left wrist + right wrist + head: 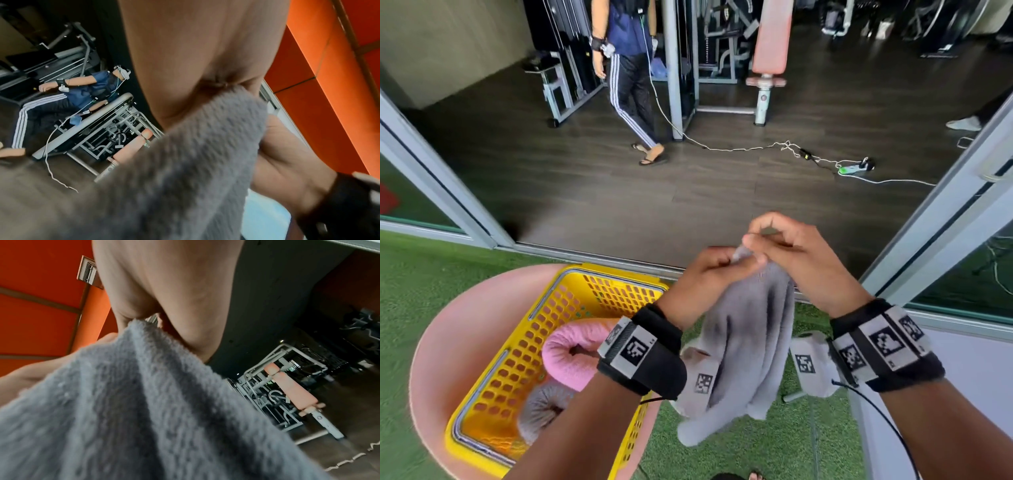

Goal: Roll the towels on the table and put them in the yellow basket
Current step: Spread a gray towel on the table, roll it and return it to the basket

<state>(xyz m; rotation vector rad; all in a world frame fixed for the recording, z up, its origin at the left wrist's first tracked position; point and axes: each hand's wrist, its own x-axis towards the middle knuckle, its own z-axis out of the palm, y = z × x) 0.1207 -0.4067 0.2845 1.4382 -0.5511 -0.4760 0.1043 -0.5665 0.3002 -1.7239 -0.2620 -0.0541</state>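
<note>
Left hand [705, 274]: my fingers pinch the grey towel [750, 335] at its top edge.
Right hand [801, 260]: my fingers pinch the same edge, just beside.
Towel: hangs unrolled, in the air.
Basket [544, 308]: left of towel, holds pink roll [571, 349] and grey roll [541, 407].

**Terry cloth, plastic lattice, fake grass**

The grey towel [750, 339] is nubbly, matt terry cloth. At lower left, the yellow basket [599, 284] is glossy perforated plastic holding a pink rolled towel [571, 349] of soft pile. Rough green artificial turf [722, 452] lies below; the dark floor [619, 192] looks like wood plank.
</note>
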